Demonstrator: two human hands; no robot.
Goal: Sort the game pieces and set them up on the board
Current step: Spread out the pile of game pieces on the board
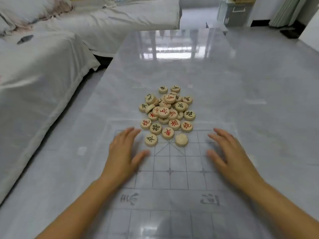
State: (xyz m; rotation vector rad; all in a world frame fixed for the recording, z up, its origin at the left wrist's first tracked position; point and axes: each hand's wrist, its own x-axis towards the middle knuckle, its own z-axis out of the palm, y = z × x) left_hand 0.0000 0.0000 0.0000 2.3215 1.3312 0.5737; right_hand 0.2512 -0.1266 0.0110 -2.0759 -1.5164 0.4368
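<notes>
A heap of several round wooden game pieces [167,112] with red or black characters lies at the far edge of a thin, see-through board sheet [170,180] printed with a grid. One piece [181,139] shows a blank face at the heap's near right. My left hand [123,156] lies flat on the sheet's left side, fingers straight, just left of a black-marked piece [151,139]. My right hand [229,152] lies flat on the right side, apart from the pieces. Neither hand holds anything.
The sheet lies on a glossy grey table [259,100] that reflects light at its far end. A sofa under a white cover [43,69] runs along the left. A grey bin [236,12] stands on the floor at the back right.
</notes>
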